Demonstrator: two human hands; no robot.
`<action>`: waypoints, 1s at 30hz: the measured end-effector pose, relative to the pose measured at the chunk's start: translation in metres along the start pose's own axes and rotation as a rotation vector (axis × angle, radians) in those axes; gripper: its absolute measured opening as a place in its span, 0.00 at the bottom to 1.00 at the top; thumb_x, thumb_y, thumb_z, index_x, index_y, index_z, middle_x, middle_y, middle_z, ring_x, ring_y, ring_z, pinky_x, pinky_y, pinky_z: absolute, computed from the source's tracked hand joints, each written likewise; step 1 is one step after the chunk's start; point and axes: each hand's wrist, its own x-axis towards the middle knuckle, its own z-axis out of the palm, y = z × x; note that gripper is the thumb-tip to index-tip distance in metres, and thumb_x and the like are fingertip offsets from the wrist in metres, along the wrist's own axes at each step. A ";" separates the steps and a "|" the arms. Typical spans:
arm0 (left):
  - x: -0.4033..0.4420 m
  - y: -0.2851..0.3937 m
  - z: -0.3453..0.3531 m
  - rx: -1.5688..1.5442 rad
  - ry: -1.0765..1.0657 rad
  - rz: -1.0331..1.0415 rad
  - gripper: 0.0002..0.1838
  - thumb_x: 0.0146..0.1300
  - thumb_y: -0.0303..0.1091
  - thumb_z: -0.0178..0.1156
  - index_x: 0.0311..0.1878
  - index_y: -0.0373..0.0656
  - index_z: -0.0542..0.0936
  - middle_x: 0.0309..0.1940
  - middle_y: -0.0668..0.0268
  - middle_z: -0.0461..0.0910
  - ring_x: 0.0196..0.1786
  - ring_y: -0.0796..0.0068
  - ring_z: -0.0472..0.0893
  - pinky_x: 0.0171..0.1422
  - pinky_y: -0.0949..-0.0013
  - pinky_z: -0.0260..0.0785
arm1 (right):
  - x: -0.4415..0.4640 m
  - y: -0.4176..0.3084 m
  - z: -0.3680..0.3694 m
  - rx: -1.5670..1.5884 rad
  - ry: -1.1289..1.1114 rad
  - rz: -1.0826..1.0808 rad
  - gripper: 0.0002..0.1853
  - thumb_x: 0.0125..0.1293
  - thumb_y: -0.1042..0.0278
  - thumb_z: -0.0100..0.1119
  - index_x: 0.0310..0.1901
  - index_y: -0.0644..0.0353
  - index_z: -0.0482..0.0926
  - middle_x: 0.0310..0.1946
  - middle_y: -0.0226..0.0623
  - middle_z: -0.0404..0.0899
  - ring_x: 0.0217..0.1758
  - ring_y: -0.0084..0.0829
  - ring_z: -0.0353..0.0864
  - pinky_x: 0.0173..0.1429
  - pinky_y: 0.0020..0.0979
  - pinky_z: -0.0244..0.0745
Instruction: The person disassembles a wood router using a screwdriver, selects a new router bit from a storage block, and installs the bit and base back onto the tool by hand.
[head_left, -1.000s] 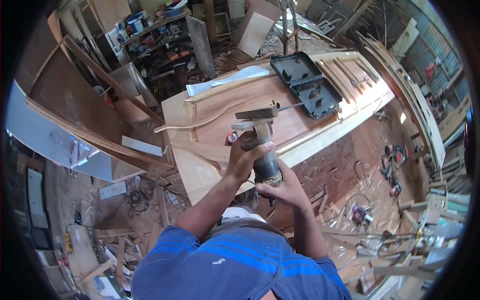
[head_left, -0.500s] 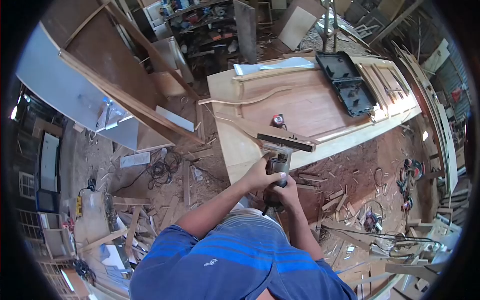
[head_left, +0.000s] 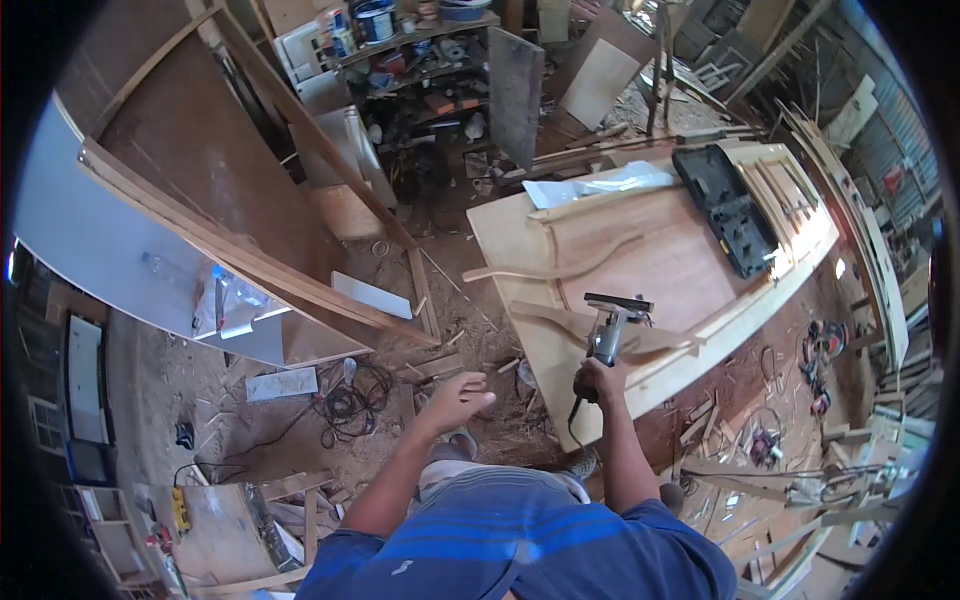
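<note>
My right hand [head_left: 602, 381] is wrapped round the body of a power tool [head_left: 606, 338], with a dark flat piece at its top end and a cord hanging below. The tool is over the near left part of a wooden door panel [head_left: 650, 385]. My left hand [head_left: 457, 400] is off the tool, held out over the floor left of the panel, with nothing visible in it. A curved wood strip [head_left: 560, 272] and a curved wood piece [head_left: 560, 318] lie on the panel. Farther back on it are an open black case [head_left: 728, 212] and white sheeting [head_left: 600, 186].
A large cabinet frame [head_left: 215, 240] leans at the left, with plastic bottles on its pale side. Coiled cable [head_left: 352, 400] and wood scraps lie on the floor. A cluttered shelf [head_left: 420, 38] stands behind. Another power tool [head_left: 826, 340] is on the floor at the right.
My left hand has let go of the tool and moved left. My right hand has carried the tool to the right, and the view has shifted.
</note>
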 end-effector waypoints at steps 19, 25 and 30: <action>0.351 -0.074 -0.131 0.312 0.064 0.011 0.33 0.68 0.41 0.75 0.69 0.32 0.77 0.56 0.55 0.86 0.58 0.66 0.86 0.63 0.62 0.79 | 0.129 -0.040 0.093 0.085 0.323 0.053 0.10 0.55 0.73 0.74 0.33 0.64 0.80 0.23 0.33 0.80 0.21 0.28 0.80 0.26 0.31 0.76; 0.399 0.012 -0.106 0.429 -0.333 -0.074 0.32 0.68 0.41 0.74 0.69 0.32 0.79 0.58 0.54 0.87 0.59 0.65 0.87 0.64 0.60 0.81 | 0.171 -0.093 0.119 0.044 0.346 0.065 0.14 0.55 0.69 0.75 0.40 0.67 0.83 0.26 0.35 0.83 0.26 0.29 0.84 0.31 0.33 0.82; 0.449 0.056 -0.058 0.561 -0.570 0.026 0.39 0.65 0.48 0.76 0.72 0.33 0.77 0.63 0.49 0.85 0.65 0.57 0.85 0.71 0.57 0.77 | 0.200 -0.115 0.139 -0.008 0.221 0.068 0.15 0.56 0.67 0.75 0.40 0.67 0.83 0.28 0.37 0.85 0.26 0.27 0.85 0.32 0.32 0.80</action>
